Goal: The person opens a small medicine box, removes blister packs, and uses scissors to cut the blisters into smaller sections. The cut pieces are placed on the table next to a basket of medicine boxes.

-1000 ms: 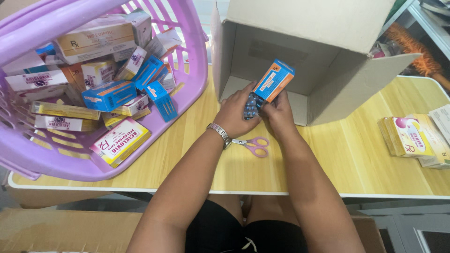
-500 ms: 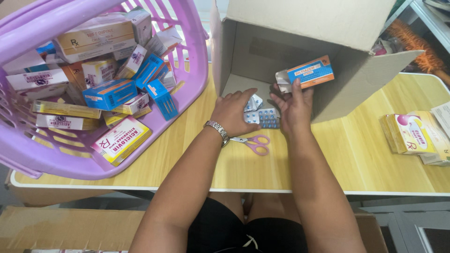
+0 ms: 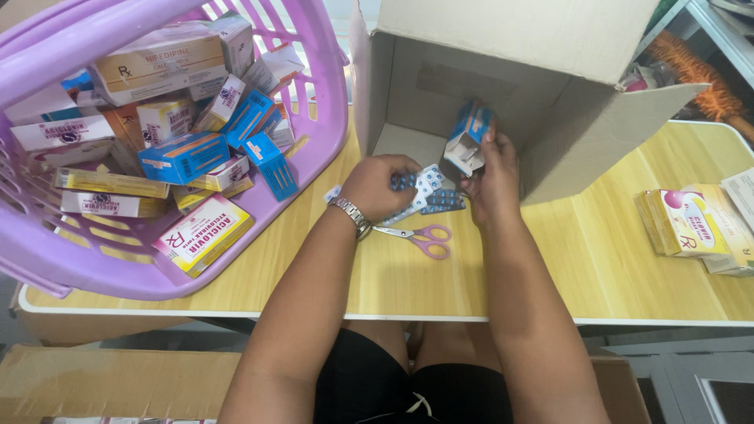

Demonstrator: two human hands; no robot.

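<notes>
Holding an opened blue carton pinched in right-hand fingers at the mouth of the big box, a person gathers blister strips under the left hand, fingers curled over them. Carton looks light and crushable, best held by its edges; the strips thin, slippery, at least three. One pair of scissors lies near on the desk, one basket left.
</notes>
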